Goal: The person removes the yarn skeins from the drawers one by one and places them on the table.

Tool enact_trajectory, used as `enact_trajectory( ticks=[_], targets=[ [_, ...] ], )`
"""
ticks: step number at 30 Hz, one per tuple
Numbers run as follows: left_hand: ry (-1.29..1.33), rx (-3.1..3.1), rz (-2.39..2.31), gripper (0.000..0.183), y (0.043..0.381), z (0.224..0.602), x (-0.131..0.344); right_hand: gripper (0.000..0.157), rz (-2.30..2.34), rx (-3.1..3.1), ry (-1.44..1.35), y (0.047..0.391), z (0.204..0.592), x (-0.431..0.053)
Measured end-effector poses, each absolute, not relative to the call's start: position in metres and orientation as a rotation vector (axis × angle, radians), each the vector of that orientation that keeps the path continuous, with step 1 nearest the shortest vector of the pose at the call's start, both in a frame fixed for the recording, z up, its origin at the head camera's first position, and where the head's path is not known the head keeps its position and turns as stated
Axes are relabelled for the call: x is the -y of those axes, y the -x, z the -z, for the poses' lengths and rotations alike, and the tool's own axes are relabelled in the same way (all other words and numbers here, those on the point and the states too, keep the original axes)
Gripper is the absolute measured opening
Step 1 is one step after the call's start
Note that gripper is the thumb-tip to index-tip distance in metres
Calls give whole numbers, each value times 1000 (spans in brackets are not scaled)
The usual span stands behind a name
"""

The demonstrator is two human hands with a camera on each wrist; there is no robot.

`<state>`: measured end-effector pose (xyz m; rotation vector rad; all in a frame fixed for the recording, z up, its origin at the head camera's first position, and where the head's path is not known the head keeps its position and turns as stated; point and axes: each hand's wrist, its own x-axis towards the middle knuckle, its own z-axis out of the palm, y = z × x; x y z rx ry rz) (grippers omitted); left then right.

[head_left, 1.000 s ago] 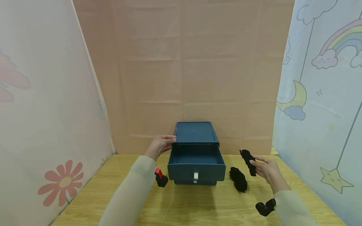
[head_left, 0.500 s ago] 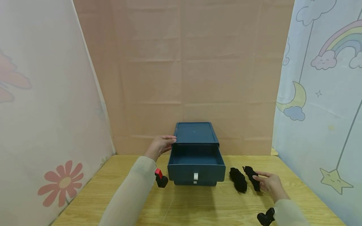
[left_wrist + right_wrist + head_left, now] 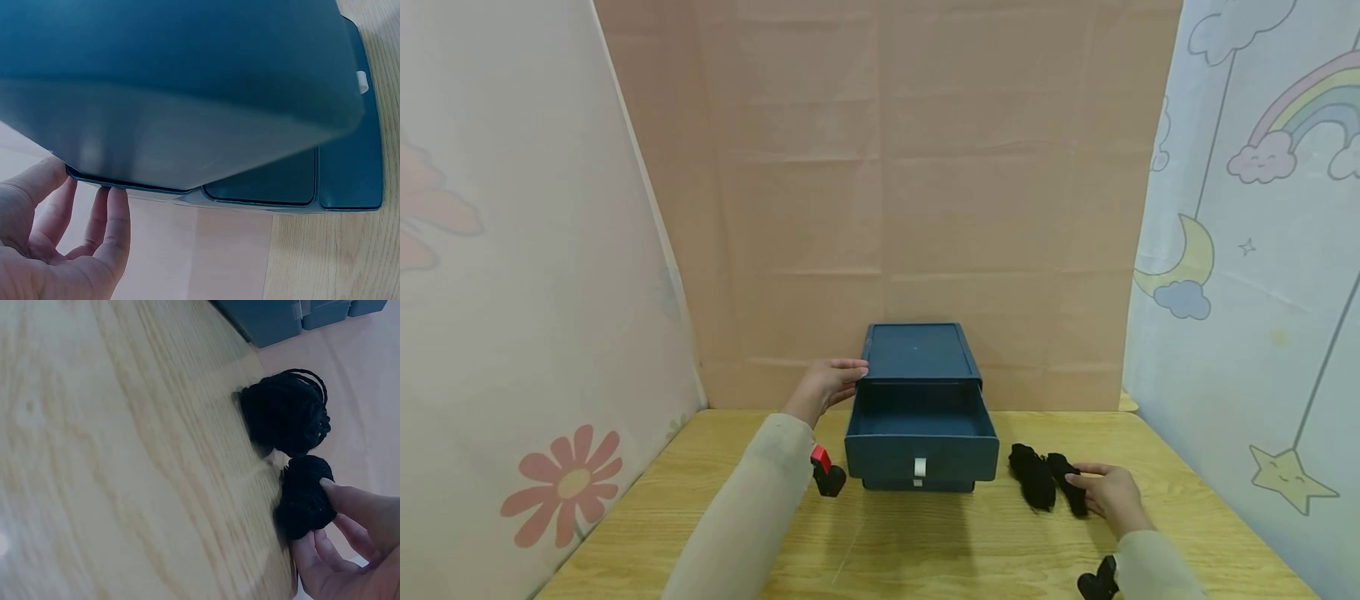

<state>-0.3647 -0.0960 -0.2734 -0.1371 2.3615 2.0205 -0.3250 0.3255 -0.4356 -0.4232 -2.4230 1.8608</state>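
A dark blue drawer cabinet [image 3: 917, 350] stands on the table, its upper drawer [image 3: 921, 457] pulled out with no contents visible. My left hand [image 3: 823, 387] grips the cabinet's left upper edge; the left wrist view shows the thumb [image 3: 44, 178] and bent fingertips at that edge. To the right of the cabinet lies a bundle of black yarn [image 3: 1032, 477], with loose loops at one end in the right wrist view. Beside it, a smaller black yarn bundle [image 3: 306, 497] rests on the table, pinched between thumb and fingers of my right hand [image 3: 1111, 497].
The wooden table [image 3: 760, 500] spreads around the cabinet. A brown sheet [image 3: 880, 208] hangs behind it, with printed cloth on both sides. A lower drawer [image 3: 917, 484] sits shut beneath the pulled-out one, bearing a small white tab. Black wrist cameras [image 3: 829, 477] sit on both sleeves.
My right hand has lowered the smaller yarn bundle from the air onto the table, bringing it next to the other bundle. The left hand and the drawer stay put.
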Motion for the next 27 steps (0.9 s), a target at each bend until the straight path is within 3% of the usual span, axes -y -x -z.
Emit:
enact_trajectory(
  ticks=[19, 27],
  targets=[
    [150, -2353, -2019, 21, 367, 272, 96, 56, -1875, 2420, 434, 330, 439, -324],
    [147, -2358, -2019, 21, 369, 273, 97, 66, -1812, 2499, 389, 329, 437, -323]
  ],
)
